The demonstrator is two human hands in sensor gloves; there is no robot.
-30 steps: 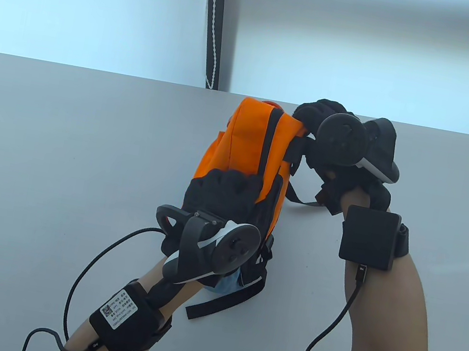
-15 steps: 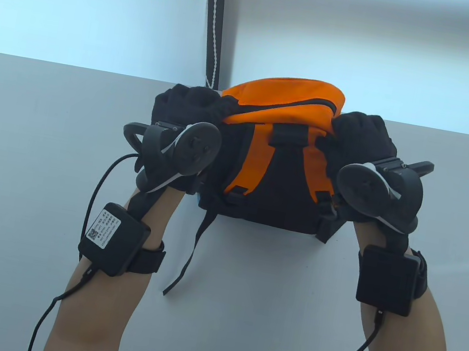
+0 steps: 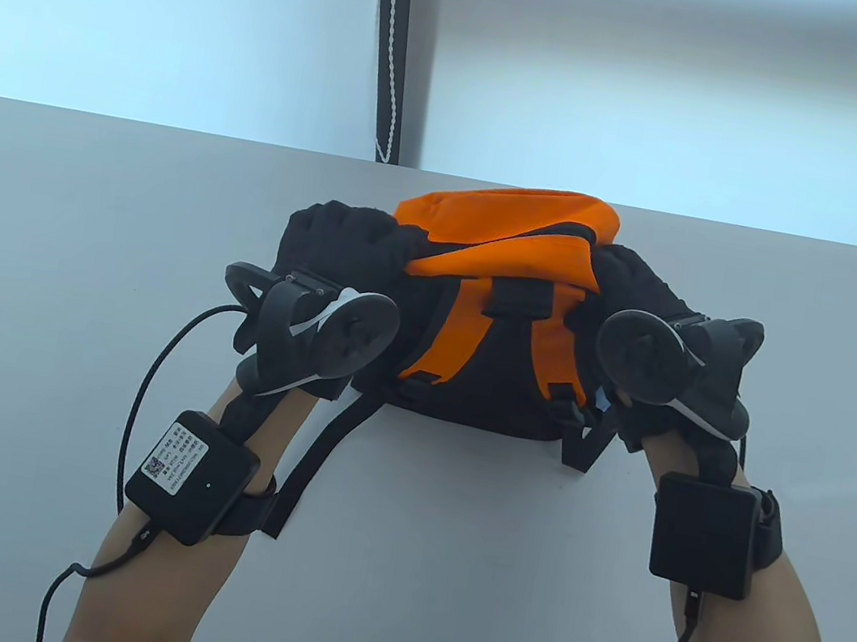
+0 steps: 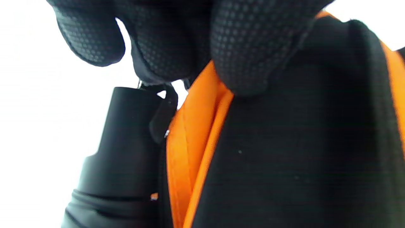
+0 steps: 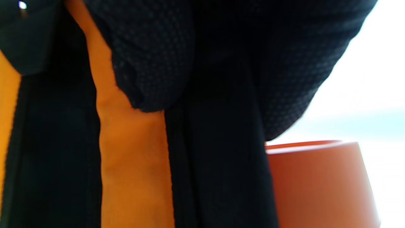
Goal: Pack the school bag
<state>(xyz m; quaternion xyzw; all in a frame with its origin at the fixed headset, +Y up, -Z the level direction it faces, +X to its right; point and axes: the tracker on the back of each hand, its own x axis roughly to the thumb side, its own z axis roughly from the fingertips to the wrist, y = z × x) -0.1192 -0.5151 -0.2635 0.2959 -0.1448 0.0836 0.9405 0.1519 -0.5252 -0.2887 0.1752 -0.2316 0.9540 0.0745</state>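
An orange and black school bag (image 3: 499,267) stands on the grey table (image 3: 77,262) with its black back panel and orange shoulder straps facing me. My left hand (image 3: 348,238) grips its upper left side and my right hand (image 3: 631,285) grips its upper right side. In the left wrist view my gloved fingers (image 4: 246,47) press on the bag's black and orange fabric (image 4: 284,142), beside a black bottle-like item (image 4: 126,152) at its side. In the right wrist view my fingers (image 5: 152,53) hold the bag (image 5: 133,164), with an orange cup-like item (image 5: 319,183) at its side.
Loose black straps (image 3: 306,465) trail from the bag onto the table toward me. The table's far edge runs just behind the bag, below a pale wall with a black vertical bar and bead cord (image 3: 389,43). Cables run from both wrists.
The bag was turned from lying sideways to upright with its back toward me. Both hands moved to its top sides, and it has since come lower and slightly nearer.
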